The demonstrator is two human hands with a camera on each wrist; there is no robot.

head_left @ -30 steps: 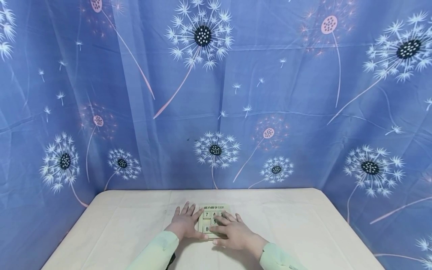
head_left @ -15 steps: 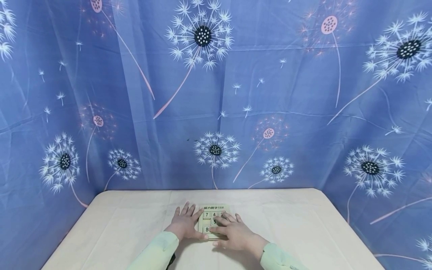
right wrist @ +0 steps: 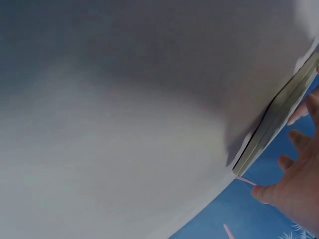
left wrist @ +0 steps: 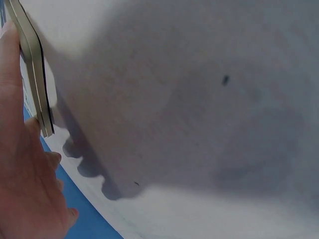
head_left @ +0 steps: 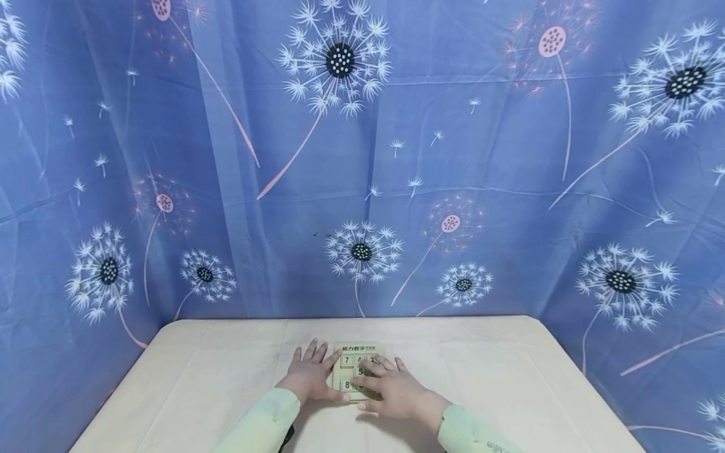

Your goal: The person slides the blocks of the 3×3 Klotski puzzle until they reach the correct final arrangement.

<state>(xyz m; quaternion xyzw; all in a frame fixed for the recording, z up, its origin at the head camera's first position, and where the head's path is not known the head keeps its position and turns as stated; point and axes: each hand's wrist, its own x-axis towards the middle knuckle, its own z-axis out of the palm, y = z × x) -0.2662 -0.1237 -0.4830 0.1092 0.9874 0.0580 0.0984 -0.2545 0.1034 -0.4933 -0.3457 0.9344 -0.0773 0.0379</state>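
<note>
Number puzzle (head_left: pixel 347 372), near the worktop's (head_left: pixel 226 355) far edge: my left hand (head_left: pixel 308 377) touches its left side; my right hand (head_left: pixel 392 391) overlies tiles (head_left: pixel 347 360); fingers (head_left: pixel 332 360) spread, released.

A pale yellow-green number puzzle (head_left: pixel 347 372) lies flat on the worktop (head_left: pixel 226 365), dark lettering across its far edge. Square tiles with dark numerals sit in rows: 7 and 4 at the top, 5 beside a vacant space at middle left, 8 at lower left; the right-hand tiles are largely hidden under the right grip (head_left: pixel 393 391). The left grip (head_left: pixel 310 379) touches its left side. Its edge looks layered.
</note>
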